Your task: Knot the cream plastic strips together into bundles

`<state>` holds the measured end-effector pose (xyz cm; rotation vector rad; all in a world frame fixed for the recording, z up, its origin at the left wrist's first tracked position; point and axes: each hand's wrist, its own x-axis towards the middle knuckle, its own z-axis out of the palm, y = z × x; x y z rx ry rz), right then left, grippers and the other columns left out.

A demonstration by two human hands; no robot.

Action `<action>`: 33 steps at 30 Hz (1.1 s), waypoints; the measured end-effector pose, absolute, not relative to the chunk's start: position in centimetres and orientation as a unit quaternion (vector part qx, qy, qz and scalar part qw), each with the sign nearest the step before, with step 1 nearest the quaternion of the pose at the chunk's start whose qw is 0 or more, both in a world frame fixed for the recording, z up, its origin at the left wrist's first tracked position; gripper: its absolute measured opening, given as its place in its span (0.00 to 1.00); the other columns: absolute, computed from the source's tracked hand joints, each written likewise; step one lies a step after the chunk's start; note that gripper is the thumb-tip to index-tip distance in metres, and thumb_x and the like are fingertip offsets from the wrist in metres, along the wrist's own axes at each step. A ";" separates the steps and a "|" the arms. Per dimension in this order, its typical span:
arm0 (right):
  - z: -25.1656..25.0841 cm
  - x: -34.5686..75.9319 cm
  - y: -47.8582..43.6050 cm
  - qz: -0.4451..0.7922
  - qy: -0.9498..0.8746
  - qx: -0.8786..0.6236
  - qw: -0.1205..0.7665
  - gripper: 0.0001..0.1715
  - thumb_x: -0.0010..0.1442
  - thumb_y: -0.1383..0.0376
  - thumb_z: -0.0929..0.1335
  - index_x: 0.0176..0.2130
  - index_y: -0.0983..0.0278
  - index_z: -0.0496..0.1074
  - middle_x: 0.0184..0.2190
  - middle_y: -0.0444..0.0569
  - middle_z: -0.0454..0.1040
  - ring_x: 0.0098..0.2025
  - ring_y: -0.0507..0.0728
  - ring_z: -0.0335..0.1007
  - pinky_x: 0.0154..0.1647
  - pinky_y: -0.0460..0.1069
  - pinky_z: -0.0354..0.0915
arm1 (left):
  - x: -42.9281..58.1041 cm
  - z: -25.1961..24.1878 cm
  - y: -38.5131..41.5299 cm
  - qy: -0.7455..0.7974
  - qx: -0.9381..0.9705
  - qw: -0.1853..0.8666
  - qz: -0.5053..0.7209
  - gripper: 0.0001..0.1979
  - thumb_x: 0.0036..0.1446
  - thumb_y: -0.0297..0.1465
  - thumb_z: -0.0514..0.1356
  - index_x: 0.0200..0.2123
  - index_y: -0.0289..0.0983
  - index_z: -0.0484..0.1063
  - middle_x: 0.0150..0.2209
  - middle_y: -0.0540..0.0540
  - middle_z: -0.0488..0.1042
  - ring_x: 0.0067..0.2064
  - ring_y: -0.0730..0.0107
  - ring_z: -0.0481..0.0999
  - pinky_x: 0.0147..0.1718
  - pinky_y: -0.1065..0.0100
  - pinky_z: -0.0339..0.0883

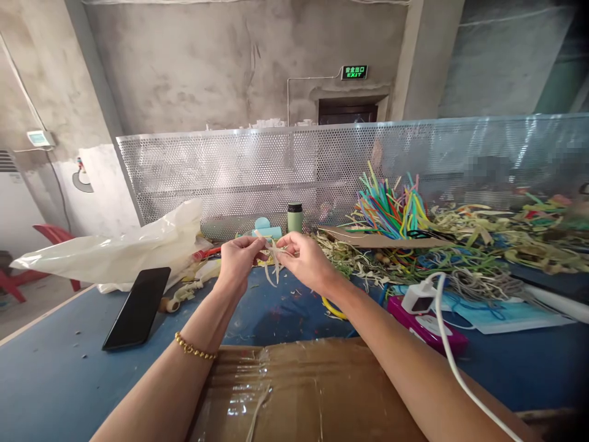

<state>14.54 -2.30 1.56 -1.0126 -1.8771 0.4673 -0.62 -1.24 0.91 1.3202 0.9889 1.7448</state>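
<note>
Both hands are raised over the far part of the blue table [280,319], close together. My left hand [240,256] pinches a thin pale strip [270,270] between thumb and fingers. Opposite it, my right hand [301,258] pinches the same strip, whose loose ends hang down between the hands. Whether the strip is looped or knotted there is too small to tell. Beneath my forearms lies a taped brown cardboard box [299,393], with another pale strip [258,411] on its top.
A black phone [137,310] and a cream plastic bag [151,245] lie left. A green bottle [295,218] stands behind the hands. To the right are colourful pipe cleaners [396,209], heaped strips [478,233], a magenta power strip [427,331], a white cable [446,344] and a blue mask [510,314].
</note>
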 end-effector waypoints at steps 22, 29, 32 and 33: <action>0.8 14.5 -2.0 -0.078 -0.798 -0.349 0.486 0.10 0.64 0.66 0.66 0.33 0.65 0.76 0.33 0.48 0.72 0.34 0.53 0.67 0.34 0.48 0.58 | 0.1 1.1 -2.1 0.378 0.564 0.375 0.632 0.05 0.42 0.29 0.63 0.19 0.34 0.74 0.18 0.48 0.70 0.22 0.71 0.71 0.22 0.70 0.57; 1.2 15.2 -0.9 0.133 -0.752 -0.340 0.549 0.08 0.57 0.64 0.71 0.30 0.67 0.77 0.29 0.49 0.75 0.31 0.54 0.71 0.33 0.49 0.65 | 0.0 1.0 -2.1 0.376 0.562 0.415 0.609 0.06 0.42 0.30 0.63 0.20 0.33 0.76 0.21 0.45 0.74 0.22 0.70 0.72 0.23 0.69 0.57; 1.1 15.4 -0.5 0.174 -0.737 -0.353 0.549 0.12 0.56 0.60 0.72 0.30 0.67 0.76 0.27 0.51 0.78 0.30 0.55 0.72 0.32 0.49 0.65 | -0.1 1.0 -2.1 0.379 0.572 0.413 0.599 0.07 0.44 0.31 0.64 0.20 0.33 0.76 0.20 0.44 0.75 0.22 0.70 0.71 0.23 0.69 0.58; 1.1 15.4 -0.4 0.175 -0.734 -0.357 0.550 0.12 0.56 0.59 0.72 0.30 0.67 0.75 0.27 0.51 0.78 0.29 0.55 0.72 0.31 0.49 0.65 | -0.1 1.1 -2.1 0.381 0.576 0.410 0.596 0.08 0.44 0.31 0.64 0.19 0.33 0.76 0.19 0.44 0.74 0.22 0.70 0.71 0.23 0.69 0.57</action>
